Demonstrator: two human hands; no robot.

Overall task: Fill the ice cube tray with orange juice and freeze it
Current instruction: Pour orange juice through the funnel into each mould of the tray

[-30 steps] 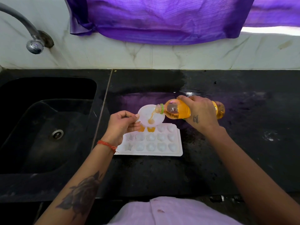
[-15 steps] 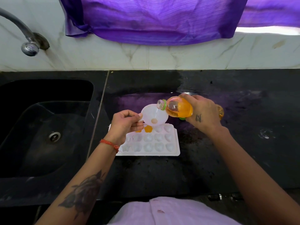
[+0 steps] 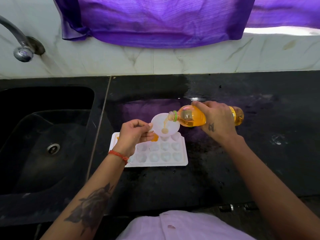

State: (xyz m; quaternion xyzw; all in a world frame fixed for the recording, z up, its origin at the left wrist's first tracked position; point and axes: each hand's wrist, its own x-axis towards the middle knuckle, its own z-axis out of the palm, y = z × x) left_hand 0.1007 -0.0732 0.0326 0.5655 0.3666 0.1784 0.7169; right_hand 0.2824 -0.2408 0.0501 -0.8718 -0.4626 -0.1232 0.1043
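A white ice cube tray (image 3: 183,162) lies on the black counter (image 3: 259,153). Two cells in its far row hold orange juice (image 3: 154,138); the other cells I can see look pale. My left hand (image 3: 134,134) holds a white funnel (image 3: 170,129) by its rim over the tray's far row. My right hand (image 3: 216,121) grips a clear bottle of orange juice (image 3: 190,117), tipped almost level, mouth over the funnel. A thin stream of juice runs from the mouth into the funnel.
A black sink (image 3: 43,139) with a steel drain sits to the left, a steel tap (image 3: 22,51) above it. A purple cloth (image 3: 155,19) hangs over the white marble wall behind. The counter's front edge is close to my body.
The bottle was tipped up half a second ago, pausing the pour; now it tilts down again and juice streams into the funnel. The funnel has shifted slightly right along the tray's far row.
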